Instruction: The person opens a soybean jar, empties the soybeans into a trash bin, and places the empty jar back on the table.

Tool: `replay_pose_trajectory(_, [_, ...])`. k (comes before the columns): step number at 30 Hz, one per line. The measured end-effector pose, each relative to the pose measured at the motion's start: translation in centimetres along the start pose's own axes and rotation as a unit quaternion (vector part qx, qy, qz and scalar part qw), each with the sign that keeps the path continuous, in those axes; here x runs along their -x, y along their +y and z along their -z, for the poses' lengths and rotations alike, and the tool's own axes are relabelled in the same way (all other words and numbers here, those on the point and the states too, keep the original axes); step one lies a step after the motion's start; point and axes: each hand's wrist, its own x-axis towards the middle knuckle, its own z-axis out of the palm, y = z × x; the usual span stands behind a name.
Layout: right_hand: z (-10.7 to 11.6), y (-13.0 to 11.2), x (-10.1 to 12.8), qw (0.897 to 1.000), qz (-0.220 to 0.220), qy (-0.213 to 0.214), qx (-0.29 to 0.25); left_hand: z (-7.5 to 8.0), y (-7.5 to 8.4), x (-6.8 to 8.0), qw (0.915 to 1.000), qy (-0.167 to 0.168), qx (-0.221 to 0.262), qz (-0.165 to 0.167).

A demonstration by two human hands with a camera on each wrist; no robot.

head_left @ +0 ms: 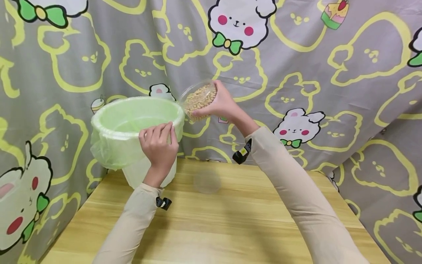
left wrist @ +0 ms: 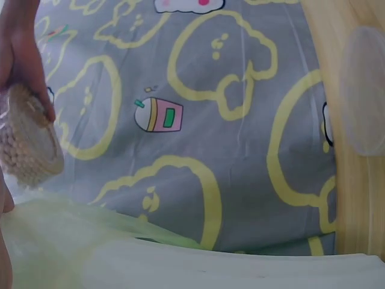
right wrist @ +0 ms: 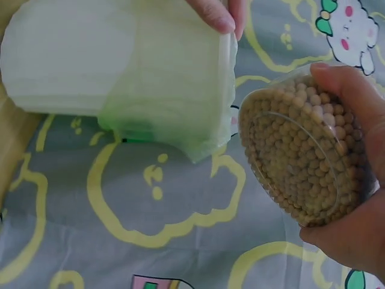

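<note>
A white bin (head_left: 132,172) stands at the table's far left, lined with a thin green plastic bag (head_left: 113,150) folded over its rim. My left hand (head_left: 159,145) grips the near right side of that rim, fingers curled over the edge. In my right hand (head_left: 221,101) is a clear plastic jar (right wrist: 307,144) of round, pale tan beans, held tilted just beyond the bin's right rim. The right wrist view shows thumb and fingers around the jar's sides. Beans still fill much of the jar. The left wrist view shows the jar (left wrist: 30,141) above the green bag.
A round translucent lid (head_left: 207,182) lies on the wooden table (head_left: 211,220), right of the bin. A grey curtain (head_left: 296,73) with yellow outlines and cartoon rabbits hangs close behind the table and along its sides.
</note>
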Motion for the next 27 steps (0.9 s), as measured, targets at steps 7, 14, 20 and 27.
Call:
replay_pose_trajectory(7, [-0.5,-1.1,-1.7,0.998,0.016,-0.003,0.059,-0.1,0.0,0.0,1.0,-0.002,-0.004,0.001])
replay_pose_trajectory(14, [-0.7,-1.5,-2.6,0.994,0.039,-0.01,0.101,-0.1,0.0,0.1,1.0,-0.005,-0.004,0.002])
replay_pose_trajectory(20, [-0.9,-1.8,-3.1,0.986,0.049,-0.016,0.158,0.0,0.1,0.2,1.0,-0.007,-0.004,-0.002])
replay_pose_trajectory(27, [-1.2,-2.4,-3.4,0.975,0.065,-0.026,0.211,-0.1,0.0,0.1,1.0,-0.003,-0.005,-0.008])
